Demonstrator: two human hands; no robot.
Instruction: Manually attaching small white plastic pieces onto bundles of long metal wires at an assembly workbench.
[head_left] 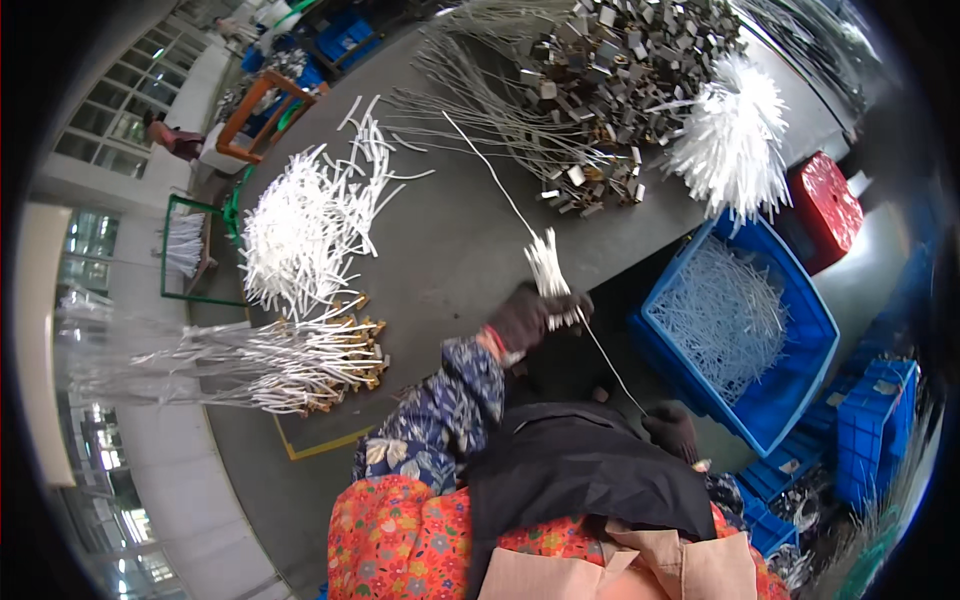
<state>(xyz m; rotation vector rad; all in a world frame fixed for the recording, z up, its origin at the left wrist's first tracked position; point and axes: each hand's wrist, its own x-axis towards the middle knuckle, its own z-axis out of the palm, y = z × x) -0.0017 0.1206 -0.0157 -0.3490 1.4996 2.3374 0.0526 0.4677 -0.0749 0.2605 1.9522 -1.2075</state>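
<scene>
My left hand [528, 318], in a dark glove, is closed around a small bundle of short white tubes [543, 262] at the table's near edge. A long thin wire [612, 362] runs from the table top, past or through this bundle, down to my right hand; I cannot tell whether it goes inside a tube. My right hand [672, 432], also gloved, is low beside the black apron [590, 455], with its fingers closed at the wire's lower end. A loose heap of white tubes [300, 230] lies on the table to the left.
Metal pieces with thin wires [620, 80] are piled at the table's far side. A sheaf of white strands [735, 135] lies at its right edge. Below stands a blue crate [815, 385] of white pieces, beside a red stool [828, 205]. White wires with brass-coloured ends [320, 365] lie left.
</scene>
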